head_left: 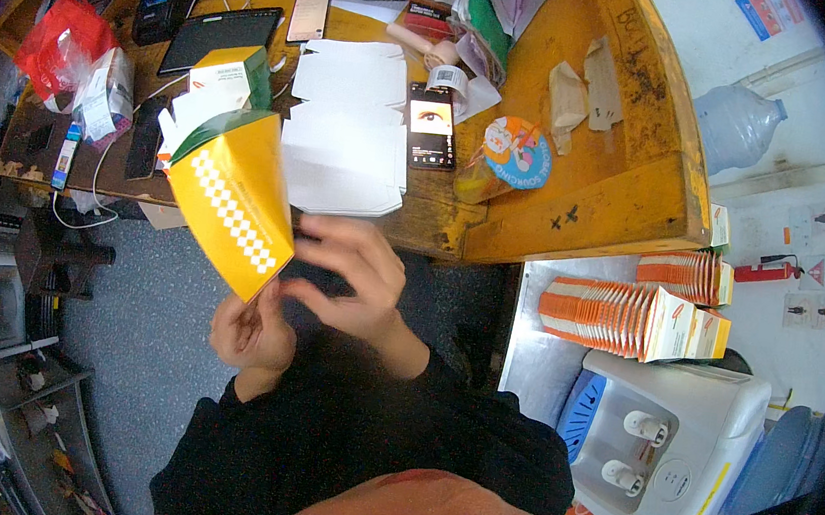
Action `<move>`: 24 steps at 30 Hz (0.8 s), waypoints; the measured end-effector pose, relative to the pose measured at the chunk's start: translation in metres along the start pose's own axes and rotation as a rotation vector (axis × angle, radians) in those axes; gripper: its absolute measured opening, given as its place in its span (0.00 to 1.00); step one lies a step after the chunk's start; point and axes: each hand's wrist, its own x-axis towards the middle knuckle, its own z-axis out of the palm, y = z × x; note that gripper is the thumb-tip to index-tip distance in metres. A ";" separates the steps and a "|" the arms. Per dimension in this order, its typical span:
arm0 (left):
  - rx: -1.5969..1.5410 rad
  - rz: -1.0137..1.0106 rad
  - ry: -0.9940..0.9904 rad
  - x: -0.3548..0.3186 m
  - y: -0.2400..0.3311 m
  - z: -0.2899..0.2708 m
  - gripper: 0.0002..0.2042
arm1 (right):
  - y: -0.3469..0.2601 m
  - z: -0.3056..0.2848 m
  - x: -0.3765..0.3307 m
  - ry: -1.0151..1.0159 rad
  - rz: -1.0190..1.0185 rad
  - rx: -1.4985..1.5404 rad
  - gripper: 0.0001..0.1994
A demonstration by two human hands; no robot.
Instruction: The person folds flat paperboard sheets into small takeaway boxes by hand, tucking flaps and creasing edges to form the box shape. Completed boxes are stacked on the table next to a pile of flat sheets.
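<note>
A yellow paperboard carton (232,203) with a row of white diamonds and a dark green edge hangs tilted in front of the desk. My left hand (254,331) pinches its lower corner, fingers closed. Beside the carton's right edge is my right hand (360,277), its fingers apart and slightly blurred; whether a fingertip touches the carton is hard to make out. A second carton (225,77), yellow, white and green, stands behind the first one. White flat card blanks (348,150) lie on the desk just beyond my right hand.
On the wooden desk (435,230) lie a lit phone (432,129), another phone (308,17), a black tablet-like device (223,34) and a red plastic bag (65,45). Rows of folded cartons (597,315) stand at right, near a white water dispenser (685,437).
</note>
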 end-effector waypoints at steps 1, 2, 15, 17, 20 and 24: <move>-0.044 -0.009 0.027 -0.004 0.002 0.000 0.16 | 0.001 0.001 -0.001 -0.034 0.002 -0.013 0.26; -0.055 0.061 -0.041 -0.003 0.002 -0.004 0.17 | 0.003 0.003 -0.002 -0.084 0.027 -0.031 0.27; 0.387 -0.043 -0.719 0.029 0.018 0.018 0.34 | 0.001 0.007 -0.005 0.100 0.477 0.003 0.16; 0.383 -0.085 -0.649 0.026 0.013 0.021 0.35 | -0.004 0.009 -0.003 0.072 0.442 -0.004 0.17; 0.345 -0.022 -0.508 0.021 0.007 0.018 0.23 | -0.007 0.004 0.000 0.062 0.485 -0.051 0.13; 0.300 -0.118 -0.251 0.018 -0.001 0.017 0.07 | -0.005 -0.004 0.001 0.071 0.601 -0.008 0.09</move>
